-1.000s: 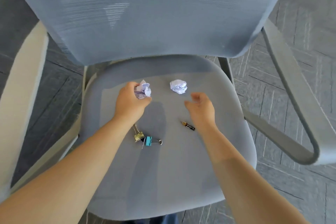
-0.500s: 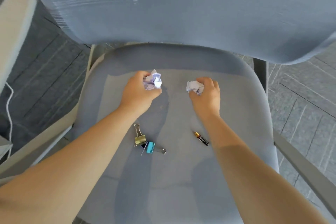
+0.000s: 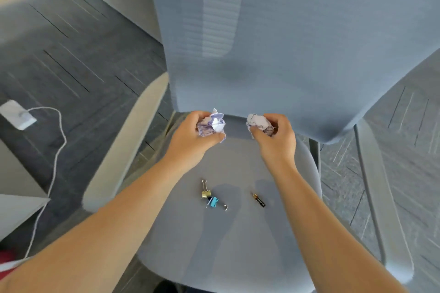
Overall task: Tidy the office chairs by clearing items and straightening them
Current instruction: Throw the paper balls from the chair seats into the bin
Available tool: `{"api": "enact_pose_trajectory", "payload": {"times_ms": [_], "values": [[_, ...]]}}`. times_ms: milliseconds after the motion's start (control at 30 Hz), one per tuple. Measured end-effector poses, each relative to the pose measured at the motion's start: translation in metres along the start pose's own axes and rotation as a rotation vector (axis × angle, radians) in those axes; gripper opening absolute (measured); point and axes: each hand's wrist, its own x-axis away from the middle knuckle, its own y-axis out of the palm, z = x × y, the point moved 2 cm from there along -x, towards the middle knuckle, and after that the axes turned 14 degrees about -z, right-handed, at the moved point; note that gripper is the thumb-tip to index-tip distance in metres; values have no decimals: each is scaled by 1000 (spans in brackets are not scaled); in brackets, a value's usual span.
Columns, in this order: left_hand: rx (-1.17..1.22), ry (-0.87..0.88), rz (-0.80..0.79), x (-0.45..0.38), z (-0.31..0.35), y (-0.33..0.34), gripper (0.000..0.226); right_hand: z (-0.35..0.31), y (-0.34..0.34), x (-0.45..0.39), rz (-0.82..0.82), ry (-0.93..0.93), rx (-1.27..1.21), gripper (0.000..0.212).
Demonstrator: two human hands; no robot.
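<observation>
seat: grey fabric office chair seat (image 3: pixel 238 240), nearest part bare, both forearms reach over it
clips: gold metal binder clip (image 3: pixel 205 191) and small blue binder clip (image 3: pixel 213 202) lie touching on the seat, mid-left; a loose bit of silver wire just beside the blue one
battery: small black-and-gold battery (image 3: pixel 259 200) flat on the seat, right of the clips, apart from them
left hand: left hand (image 3: pixel 194 139) raised over rear of seat, grip closed round a crumpled white-and-purple paper ball (image 3: pixel 212 124), paper sticks out above the fingers
right hand: right hand (image 3: pixel 277 140) level with the left, grip closed round a second crumpled white paper ball (image 3: pixel 258 122)
gap: hands near each other, not touching; both paper balls off the seat
backrest: blue-grey mesh backrest (image 3: pixel 273 43) upright behind the hands
armrests: pale grey armrest (image 3: pixel 129 140) on left, another on right
floor: dark grey carpet tiles (image 3: pixel 71 59); white power adapter (image 3: pixel 17 114) with white cable (image 3: pixel 56 157) lying far left
</observation>
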Motion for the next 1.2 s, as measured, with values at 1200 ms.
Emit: {"api": "enact_pose_trajectory", "payload": {"times_ms": [1200], "values": [[294,-335,1484,518,-79,-221,34,-211,404,307,-1383,-463,263,19]]}}
